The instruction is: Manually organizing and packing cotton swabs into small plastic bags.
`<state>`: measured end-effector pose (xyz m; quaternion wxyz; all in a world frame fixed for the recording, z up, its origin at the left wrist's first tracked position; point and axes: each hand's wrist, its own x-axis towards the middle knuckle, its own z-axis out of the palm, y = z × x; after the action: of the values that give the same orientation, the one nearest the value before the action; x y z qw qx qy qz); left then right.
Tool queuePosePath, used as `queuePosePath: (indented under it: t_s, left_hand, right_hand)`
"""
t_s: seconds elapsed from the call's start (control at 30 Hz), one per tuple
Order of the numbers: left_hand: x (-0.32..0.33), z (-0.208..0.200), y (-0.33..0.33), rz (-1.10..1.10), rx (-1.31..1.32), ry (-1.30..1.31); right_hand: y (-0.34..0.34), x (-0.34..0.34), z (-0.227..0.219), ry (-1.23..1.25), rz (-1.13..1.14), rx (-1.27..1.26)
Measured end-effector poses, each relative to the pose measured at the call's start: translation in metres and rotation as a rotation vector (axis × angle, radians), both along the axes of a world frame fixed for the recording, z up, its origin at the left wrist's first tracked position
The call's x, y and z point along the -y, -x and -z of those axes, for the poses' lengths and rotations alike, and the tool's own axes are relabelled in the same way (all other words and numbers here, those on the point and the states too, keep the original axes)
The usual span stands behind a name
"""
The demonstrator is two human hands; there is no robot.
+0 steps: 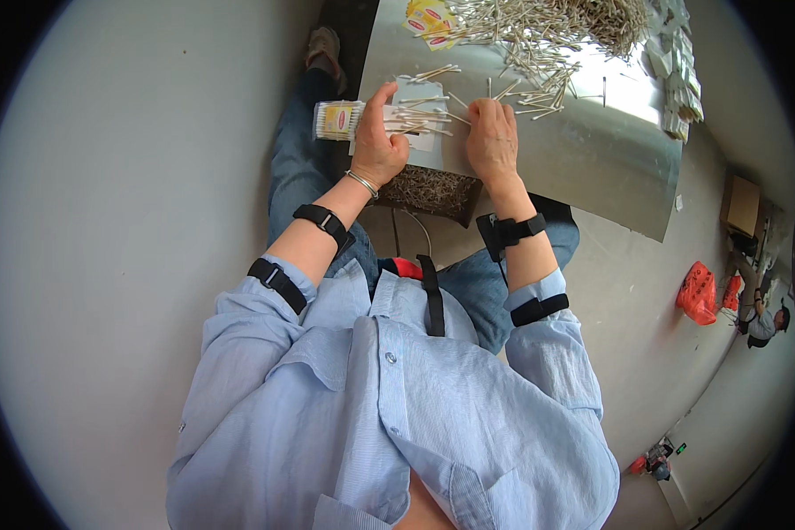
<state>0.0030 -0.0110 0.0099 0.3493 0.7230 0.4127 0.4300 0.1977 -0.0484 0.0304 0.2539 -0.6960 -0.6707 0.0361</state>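
Observation:
My left hand (382, 146) curls around a clear pack of cotton swabs (337, 121) with a yellow label, thumb and fingers on its two sides. The pack's filled end sticks out to the left of that hand. On its right side, several loose cotton swabs (422, 117) lie over a pale flat sheet (428, 146). My right hand (493, 140) is closed in a pinch at the table, just right of those swabs. A swab or two show at its fingertips, which are partly hidden by the hand itself.
On the metal table (592, 163), a big heap of cotton swabs (583, 26) spreads at the back. Yellow printed cards (431, 19) lie back left, and stacked clear packs (680, 84) line the right edge. Below the front edge sits a box of swabs (428, 190).

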Motion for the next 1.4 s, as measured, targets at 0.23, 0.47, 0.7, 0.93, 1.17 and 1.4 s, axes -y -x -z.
queuePosePath:
  t_s: [0.23, 0.47, 0.7, 0.93, 1.17, 1.4]
  left_hand:
    - [-0.002, 0.002, 0.003, 0.063, 0.005, -0.007]
    - [-0.001, -0.003, 0.002, 0.079, -0.015, -0.001]
    - [-0.004, 0.001, 0.002, 0.083, 0.149, 0.102]
    - [-0.006, -0.004, 0.005, 0.109, 0.549, 0.35]
    - [-0.009, -0.001, 0.007, 0.069, 0.583, 0.394]
    - [-0.007, -0.003, 0.006, 0.101, 0.538, 0.367]
  right_hand:
    - [0.035, 0.012, -0.008, -0.03, -0.129, 0.04]
    - [0.042, 0.029, -0.002, -0.051, -0.128, 0.073]
    - [0.036, 0.038, -0.004, -0.062, -0.133, 0.037]
    - [0.034, 0.049, -0.007, -0.148, -0.201, -0.029]
    - [0.06, 0.034, -0.006, -0.147, -0.252, -0.026]
    - [0.051, 0.016, 0.007, -0.142, -0.095, 0.071]
